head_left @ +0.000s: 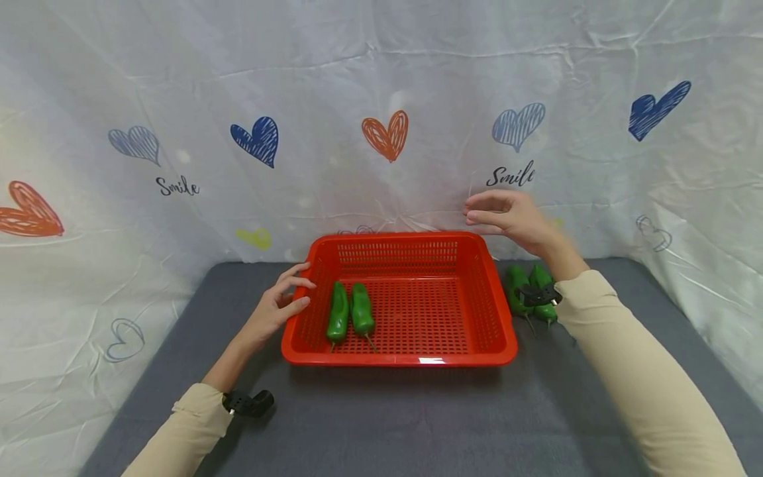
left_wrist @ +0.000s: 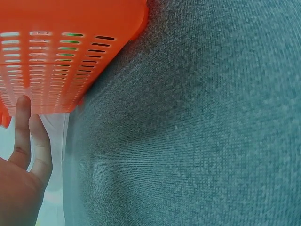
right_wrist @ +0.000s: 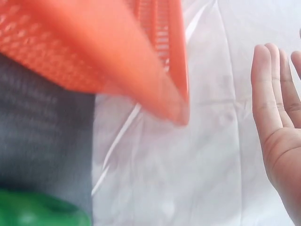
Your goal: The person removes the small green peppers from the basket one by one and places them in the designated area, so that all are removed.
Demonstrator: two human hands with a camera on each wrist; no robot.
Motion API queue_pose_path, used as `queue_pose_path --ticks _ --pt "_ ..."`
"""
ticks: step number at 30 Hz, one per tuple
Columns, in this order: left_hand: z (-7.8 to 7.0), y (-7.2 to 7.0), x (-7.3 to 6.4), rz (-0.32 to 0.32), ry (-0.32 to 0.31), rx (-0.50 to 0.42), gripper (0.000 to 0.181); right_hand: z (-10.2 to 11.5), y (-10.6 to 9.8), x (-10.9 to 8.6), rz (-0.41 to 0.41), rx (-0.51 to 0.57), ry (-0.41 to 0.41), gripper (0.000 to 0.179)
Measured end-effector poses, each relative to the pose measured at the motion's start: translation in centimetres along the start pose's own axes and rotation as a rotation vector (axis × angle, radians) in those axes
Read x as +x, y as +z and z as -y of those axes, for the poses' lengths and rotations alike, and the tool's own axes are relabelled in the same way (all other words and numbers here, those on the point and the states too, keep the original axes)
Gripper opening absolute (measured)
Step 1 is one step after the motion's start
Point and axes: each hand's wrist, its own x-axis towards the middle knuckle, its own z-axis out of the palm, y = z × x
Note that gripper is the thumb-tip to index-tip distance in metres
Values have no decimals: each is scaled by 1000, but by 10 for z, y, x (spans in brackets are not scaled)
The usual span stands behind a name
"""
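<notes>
Loosely, the basket (head_left: pixel 399 360) was touched by the left hand (head_left: pixel 275 310), the right hand (head_left: pixel 509 217) raised straight-fingered, empty; peppers (head_left: pixel 338 315) lay inside; outer peppers (head_left: pixel 514 278), right of it, could be knocked by a lowered sleeve (head_left: pixel 644 377).

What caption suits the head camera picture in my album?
Two green peppers in a red basket, left hand at its rim, right hand in the air.

Table (head_left: pixel 381 424): dark grey, finely ribbed fabric surface
Backdrop (head_left: pixel 334 40): white creased cloth, behind the table and along both sides
Hearts (head_left: pixel 256 141): scribbled in blue, orange and yellow-green, some only outlined
Lettering (head_left: pixel 177 187): black "Smile" in script, twice
Light: soft, with faint pale spots on the backdrop
</notes>
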Motion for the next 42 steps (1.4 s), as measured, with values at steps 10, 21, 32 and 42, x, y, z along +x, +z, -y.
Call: queue_pose_path --ticks 10,21,32,42 --pt "2 -1 0 6 3 -7 25 3 29 18 32 76 -32 37" --pt "1 0 0 5 -1 -8 25 -1 67 34 104 73 -29 39" --pt "0 0 0 1 1 0 25 -7 101 47 195 136 -1 38" --pt "-1 0 0 -9 -16 4 24 -18 126 56 244 162 17 35"
